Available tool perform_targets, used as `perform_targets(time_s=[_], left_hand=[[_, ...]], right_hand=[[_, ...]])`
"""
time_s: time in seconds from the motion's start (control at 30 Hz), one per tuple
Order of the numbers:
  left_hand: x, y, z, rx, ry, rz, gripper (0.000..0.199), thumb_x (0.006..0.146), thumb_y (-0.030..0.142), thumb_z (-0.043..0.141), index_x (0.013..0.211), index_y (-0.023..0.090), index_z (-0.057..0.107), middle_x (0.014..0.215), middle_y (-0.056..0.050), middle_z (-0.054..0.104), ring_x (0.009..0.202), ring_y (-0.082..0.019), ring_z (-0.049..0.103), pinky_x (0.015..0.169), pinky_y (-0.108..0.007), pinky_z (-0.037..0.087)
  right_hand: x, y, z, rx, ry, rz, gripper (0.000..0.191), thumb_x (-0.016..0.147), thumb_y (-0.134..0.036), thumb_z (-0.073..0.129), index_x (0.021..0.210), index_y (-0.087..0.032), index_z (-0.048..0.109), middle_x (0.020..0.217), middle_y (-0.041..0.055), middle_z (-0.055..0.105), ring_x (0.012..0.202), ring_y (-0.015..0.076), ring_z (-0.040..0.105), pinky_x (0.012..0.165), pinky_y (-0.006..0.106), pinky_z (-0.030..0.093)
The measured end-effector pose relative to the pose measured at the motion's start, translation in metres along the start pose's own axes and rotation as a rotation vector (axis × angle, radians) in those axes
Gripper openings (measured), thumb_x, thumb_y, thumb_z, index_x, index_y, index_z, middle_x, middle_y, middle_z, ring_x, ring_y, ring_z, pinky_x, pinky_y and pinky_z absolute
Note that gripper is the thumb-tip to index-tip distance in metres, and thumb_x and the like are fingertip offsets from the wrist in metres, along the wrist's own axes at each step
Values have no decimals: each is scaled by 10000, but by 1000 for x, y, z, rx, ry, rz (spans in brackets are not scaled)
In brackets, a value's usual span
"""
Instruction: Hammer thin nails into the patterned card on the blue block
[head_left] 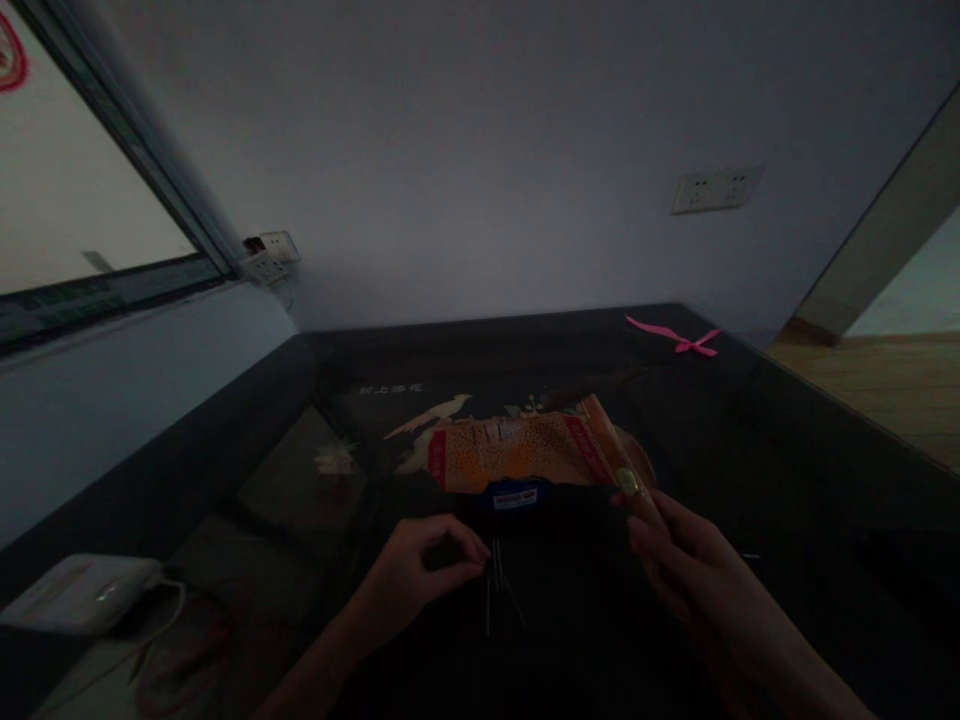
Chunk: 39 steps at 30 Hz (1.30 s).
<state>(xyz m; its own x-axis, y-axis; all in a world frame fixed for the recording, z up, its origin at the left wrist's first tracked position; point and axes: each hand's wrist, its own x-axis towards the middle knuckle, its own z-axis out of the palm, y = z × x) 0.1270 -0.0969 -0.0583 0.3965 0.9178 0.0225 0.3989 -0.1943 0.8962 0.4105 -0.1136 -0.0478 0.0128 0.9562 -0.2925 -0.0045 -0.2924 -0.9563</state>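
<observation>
My left hand (431, 558) is closed in a pinch low over the dark table, its fingertips at the upper end of several thin metal rods (499, 572). Whether one rod is between the fingertips is too dark to make out. My right hand (686, 550) grips a long, narrow orange-brown case (611, 440) with a gold-coloured clasp, tilted with its far end up and to the left. Just beyond the rods sits a small blue packet (514, 495) with a white label. Behind it lies a patterned orange and red packet (502, 450), partly hidden by the case.
A pink ribbon (679, 340) lies at the back right of the black table (465, 350). On the left are a white device (90, 592) and a cable (176, 600). A wall with a socket plate (716, 190) stands behind, and a window is on the left.
</observation>
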Motion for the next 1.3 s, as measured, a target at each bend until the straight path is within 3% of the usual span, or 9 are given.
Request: perform_targets(time_s=[0.2, 0.3, 0.43, 0.53, 0.63, 0.83, 1.0, 1.17, 1.3], left_hand=[[11, 41, -9, 72, 137, 104, 116, 770, 288, 655, 753, 175, 676, 741, -35, 712, 720, -174, 664, 713, -289, 529], [37, 57, -15, 193, 321, 190, 131, 768, 317, 663, 761, 190, 692, 759, -30, 714, 712, -175, 653, 697, -289, 526], [85, 53, -14, 209, 499, 299, 92, 779, 271, 662, 787, 183, 687, 793, -21, 710, 756, -166, 652, 731, -272, 517], [111, 40, -9, 246, 506, 295, 53, 784, 229, 656, 793, 182, 677, 802, -12, 707, 785, -168, 654, 751, -275, 510], [120, 30, -7, 321, 453, 267, 45, 786, 221, 657, 806, 184, 674, 817, -11, 709, 798, -174, 654, 768, -291, 501], [118, 29, -9, 338, 362, 233, 41, 793, 206, 644, 814, 178, 666, 824, -13, 706, 801, -173, 656, 750, -283, 495], [117, 30, -9, 349, 358, 243, 35, 791, 192, 635, 810, 181, 663, 813, -7, 703, 784, -165, 656, 737, -272, 496], [116, 31, -8, 350, 349, 238, 30, 787, 186, 636, 804, 181, 661, 792, -4, 701, 752, -158, 653, 701, -257, 496], [115, 29, -8, 371, 354, 237, 14, 783, 181, 651, 794, 183, 659, 774, 5, 696, 726, -149, 644, 679, -243, 486]], right_hand=[[-1, 0, -4, -49, -9, -32, 488, 710, -543, 674, 1029, -182, 595, 654, -27, 494, 517, 105, 458, 412, 210, 347], [0, 1, -5, -42, -19, -42, 504, 710, -539, 673, 1049, -175, 586, 627, -38, 484, 497, 96, 440, 417, 209, 352], [-1, 0, -4, -56, -60, -44, 525, 729, -560, 632, 1085, -181, 564, 532, -84, 397, 394, 69, 332, 364, 195, 258], [-1, 1, -3, -62, -55, -54, 519, 735, -569, 618, 1088, -192, 571, 519, -82, 399, 375, 69, 324, 354, 197, 250], [0, 2, -3, -51, -43, -55, 527, 728, -571, 625, 1099, -201, 573, 516, -78, 412, 370, 75, 341, 342, 202, 266], [2, 7, -4, -26, -37, -32, 513, 731, -557, 637, 1091, -202, 552, 530, -82, 409, 378, 71, 344, 340, 197, 258], [3, 9, -4, -38, -23, -36, 449, 737, -559, 638, 1012, -211, 573, 534, -76, 408, 385, 72, 330, 356, 196, 242], [0, 3, -2, -40, 20, -23, 452, 688, -552, 676, 975, -209, 606, 602, -43, 462, 467, 101, 420, 395, 212, 326], [-2, -2, 0, -25, 21, 2, 455, 656, -551, 694, 934, -198, 616, 565, -55, 432, 443, 86, 386, 375, 197, 295]])
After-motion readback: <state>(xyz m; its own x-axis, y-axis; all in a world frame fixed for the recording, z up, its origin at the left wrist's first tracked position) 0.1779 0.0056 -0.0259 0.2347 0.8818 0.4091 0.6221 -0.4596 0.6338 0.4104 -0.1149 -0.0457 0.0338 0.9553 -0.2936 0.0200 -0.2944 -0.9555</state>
